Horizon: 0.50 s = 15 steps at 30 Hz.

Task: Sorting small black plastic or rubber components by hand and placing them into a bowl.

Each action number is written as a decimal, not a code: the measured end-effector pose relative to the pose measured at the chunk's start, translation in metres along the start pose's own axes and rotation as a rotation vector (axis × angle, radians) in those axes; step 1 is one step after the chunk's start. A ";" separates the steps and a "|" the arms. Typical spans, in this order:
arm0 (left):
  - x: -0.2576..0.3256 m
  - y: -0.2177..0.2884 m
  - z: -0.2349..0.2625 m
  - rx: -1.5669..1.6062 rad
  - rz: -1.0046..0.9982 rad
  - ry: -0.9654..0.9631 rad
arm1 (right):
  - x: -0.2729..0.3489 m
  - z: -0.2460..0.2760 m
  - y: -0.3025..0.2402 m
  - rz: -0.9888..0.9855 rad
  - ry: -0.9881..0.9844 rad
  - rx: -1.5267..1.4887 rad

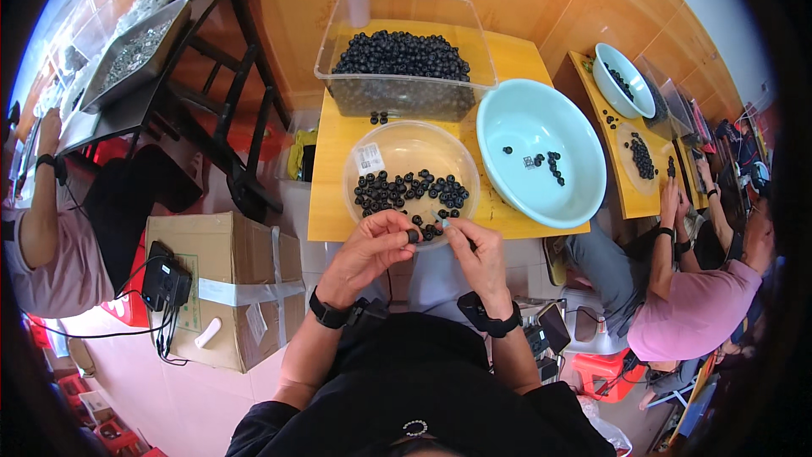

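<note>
My left hand (pixel 379 245) pinches a small round black part (pixel 413 236) between thumb and fingertips, above the near rim of a shallow clear round tub (pixel 355 156). Close by on the right, my right hand (pixel 476 256) is closed in a pinch on a small, thin, pale bluish piece (pixel 440 219) whose kind I cannot make out. Many loose black parts (pixel 381 193) like the held one lie in the tub, mostly in its near half. To the right stands a light blue basin (pixel 507 182) with several black parts (pixel 554 167) on its bottom.
A clear rectangular bin (pixel 355 93) full of black parts and a pink tumbler (pixel 358 0) stand at the back of the yellow table (pixel 326 211). A cardboard box (pixel 241 288) with a black device (pixel 167 281) is at left. Other people work on both sides.
</note>
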<state>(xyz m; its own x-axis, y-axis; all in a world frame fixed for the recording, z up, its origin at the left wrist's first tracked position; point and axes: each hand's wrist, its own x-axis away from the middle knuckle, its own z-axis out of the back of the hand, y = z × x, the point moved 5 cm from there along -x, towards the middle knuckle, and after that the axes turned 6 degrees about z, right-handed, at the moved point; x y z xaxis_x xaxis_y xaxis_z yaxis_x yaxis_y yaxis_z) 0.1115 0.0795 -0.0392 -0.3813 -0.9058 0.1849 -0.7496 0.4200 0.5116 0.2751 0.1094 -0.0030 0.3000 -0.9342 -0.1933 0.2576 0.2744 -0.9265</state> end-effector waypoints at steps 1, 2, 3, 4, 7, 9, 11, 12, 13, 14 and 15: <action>-0.001 -0.001 0.002 0.006 0.002 -0.008 | 0.001 -0.003 -0.003 0.004 -0.015 -0.066; -0.002 -0.001 0.004 0.013 0.006 -0.018 | 0.001 -0.004 -0.006 0.003 -0.014 -0.066; -0.002 -0.001 0.004 0.013 0.007 -0.018 | 0.002 -0.008 -0.009 0.002 -0.048 -0.131; -0.003 -0.002 0.005 -0.002 0.025 -0.012 | 0.002 -0.012 -0.012 0.002 -0.082 -0.196; -0.004 -0.004 0.007 -0.026 0.044 0.002 | 0.001 -0.021 -0.016 -0.095 -0.164 -0.313; -0.005 -0.004 0.006 -0.035 0.048 0.002 | -0.001 -0.022 -0.017 -0.083 -0.157 -0.329; -0.004 -0.005 0.004 -0.040 0.077 -0.003 | -0.001 -0.022 -0.015 -0.073 -0.151 -0.345; -0.004 -0.005 0.004 -0.039 0.077 -0.003 | 0.000 -0.022 -0.009 -0.105 -0.152 -0.411; -0.004 -0.006 0.005 -0.046 0.089 -0.011 | 0.000 -0.023 -0.006 -0.137 -0.152 -0.476; -0.003 -0.006 0.005 -0.052 0.099 -0.017 | 0.000 -0.023 -0.006 -0.138 -0.155 -0.477; -0.003 -0.006 0.006 -0.051 0.098 -0.015 | 0.000 -0.023 -0.006 -0.144 -0.163 -0.447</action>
<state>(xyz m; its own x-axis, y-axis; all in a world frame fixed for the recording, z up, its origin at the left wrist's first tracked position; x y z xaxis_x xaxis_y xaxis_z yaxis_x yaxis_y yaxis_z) 0.1143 0.0797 -0.0475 -0.4596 -0.8595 0.2235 -0.6800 0.5024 0.5340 0.2523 0.1022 -0.0045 0.4391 -0.8978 -0.0328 -0.1017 -0.0134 -0.9947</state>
